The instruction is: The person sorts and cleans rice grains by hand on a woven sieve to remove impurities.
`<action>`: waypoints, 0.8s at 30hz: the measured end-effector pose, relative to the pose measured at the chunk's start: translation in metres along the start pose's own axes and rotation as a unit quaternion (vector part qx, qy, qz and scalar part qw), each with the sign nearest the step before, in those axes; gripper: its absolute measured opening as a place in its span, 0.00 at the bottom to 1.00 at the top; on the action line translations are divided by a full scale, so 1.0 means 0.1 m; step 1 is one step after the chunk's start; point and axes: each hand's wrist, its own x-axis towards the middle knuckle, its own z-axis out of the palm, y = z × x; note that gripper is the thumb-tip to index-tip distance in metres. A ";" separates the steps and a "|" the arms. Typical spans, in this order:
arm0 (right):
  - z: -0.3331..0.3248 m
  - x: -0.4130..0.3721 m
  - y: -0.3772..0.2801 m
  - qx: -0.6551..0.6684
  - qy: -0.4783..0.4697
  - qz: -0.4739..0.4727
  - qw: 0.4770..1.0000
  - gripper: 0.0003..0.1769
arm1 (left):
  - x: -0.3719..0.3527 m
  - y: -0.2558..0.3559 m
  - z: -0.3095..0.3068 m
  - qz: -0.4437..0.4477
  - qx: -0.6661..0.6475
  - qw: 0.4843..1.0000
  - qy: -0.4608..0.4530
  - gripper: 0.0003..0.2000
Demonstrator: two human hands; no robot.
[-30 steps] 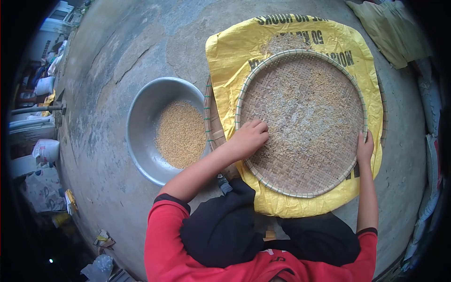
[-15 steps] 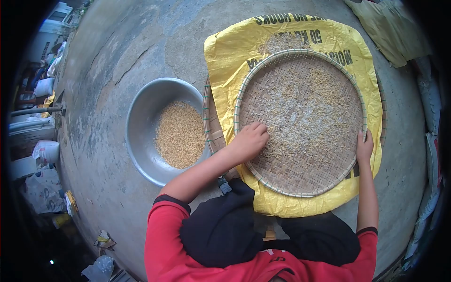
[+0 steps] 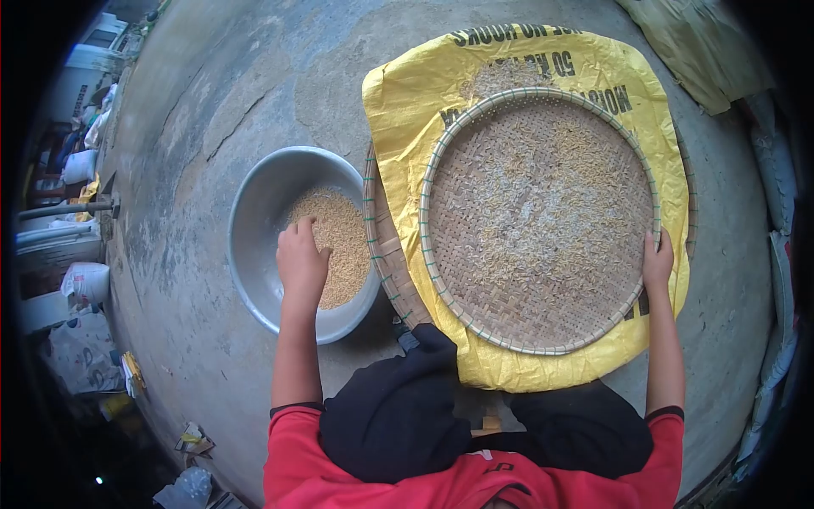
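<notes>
My left hand (image 3: 301, 261) is over a metal basin (image 3: 254, 284), above the pile of unhusked grain (image 3: 348, 263) inside it. Its thumb stands apart from the fingers and nothing shows in the hand. On the right, my right hand (image 3: 657, 261) grips the rim of a round woven winnowing tray (image 3: 585, 327), thumb on top, with the other fingers partly hidden. Grain mixed with whitish kernels (image 3: 551, 204) is spread thinly over the tray, thickest in the middle and upper right.
Under the tray lies a yellow printed sack (image 3: 398, 93), on top of another woven tray (image 3: 383, 237). More sacks (image 3: 704, 51) stand along the right edge. Containers and bags (image 3: 85, 280) line the left side of the concrete floor (image 3: 195, 195).
My left hand has moved left from the tray's near-left edge to over the basin, and its curled fingers have loosened. My right hand stays on the rim.
</notes>
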 end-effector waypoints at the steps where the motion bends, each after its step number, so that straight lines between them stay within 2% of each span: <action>1: 0.01 0.00 0.00 0.001 0.006 -0.005 1.000 0.19 | 0.01 0.01 0.03 0.040 0.026 0.997 0.053 0.16; 2: 0.01 0.00 0.00 0.001 0.011 -0.010 1.000 0.19 | 0.01 0.05 0.05 0.080 0.051 0.990 0.104 0.18; 3: 0.01 0.00 0.00 0.000 0.011 -0.011 1.000 0.19 | 0.02 0.17 0.06 0.123 -0.003 0.988 0.093 0.18; 7: 0.00 0.02 0.01 -0.006 -0.010 0.003 1.000 0.20 | 0.05 0.64 0.44 0.319 -0.162 0.933 -0.045 0.12; 9: 0.00 0.01 0.02 -0.003 -0.012 0.003 1.000 0.20 | 0.06 0.85 0.66 0.414 -0.171 0.890 -0.082 0.09; 10: 0.01 0.02 0.03 -0.008 -0.009 0.003 1.000 0.20 | 0.08 0.91 0.78 0.414 -0.171 0.891 -0.081 0.09; 12: 0.00 0.02 0.03 -0.013 -0.005 0.005 1.000 0.20 | 0.09 1.02 0.93 0.499 -0.134 0.849 -0.108 0.07; 19: 0.01 0.02 0.06 -0.002 -0.006 0.001 1.000 0.20 | 0.05 1.05 1.03 0.531 -0.098 0.836 -0.099 0.06; 21: 0.00 0.02 0.04 0.001 -0.002 -0.002 1.000 0.20 | 0.05 1.05 1.04 0.519 -0.078 0.841 -0.127 0.05; 24: 0.00 0.01 0.01 -0.010 0.001 0.000 1.000 0.19 | 0.02 1.06 1.04 0.530 -0.049 0.840 -0.108 0.05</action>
